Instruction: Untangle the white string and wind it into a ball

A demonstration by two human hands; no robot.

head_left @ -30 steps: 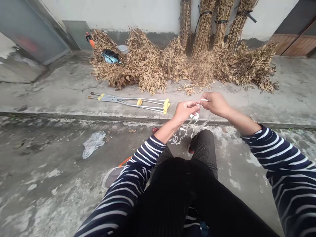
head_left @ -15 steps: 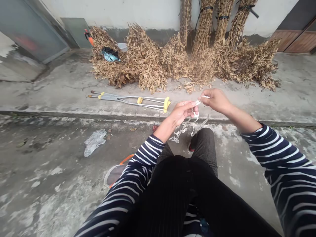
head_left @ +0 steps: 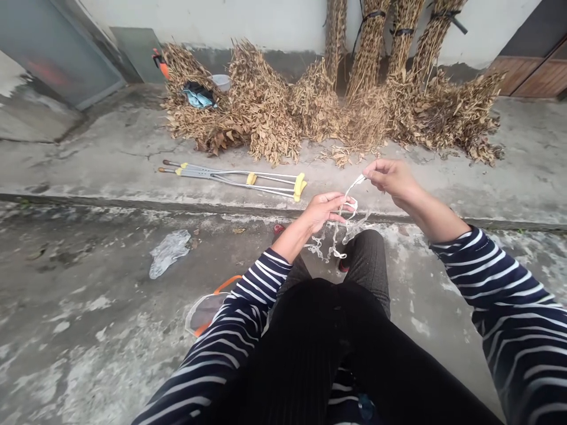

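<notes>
A tangled white plastic string (head_left: 335,237) hangs between both hands above my knees. My left hand (head_left: 325,209) is closed around the bundle of string, with loose loops dangling below it. A little higher and to the right, my right hand (head_left: 391,175) pinches one strand and holds it taut away from the left hand. Both arms wear dark sleeves with white stripes. My legs in dark trousers fill the lower middle of the view.
A pair of metal crutches (head_left: 239,177) with yellow pads lies on the raised concrete step. Piles and tied bundles of dry brown plants (head_left: 336,106) stand against the far wall. A crumpled clear plastic bag (head_left: 168,251) lies on the ground to the left.
My right hand has moved up and to the right, drawing a strand out of the bundle. My left hand has dropped slightly and more string hangs loose below it.
</notes>
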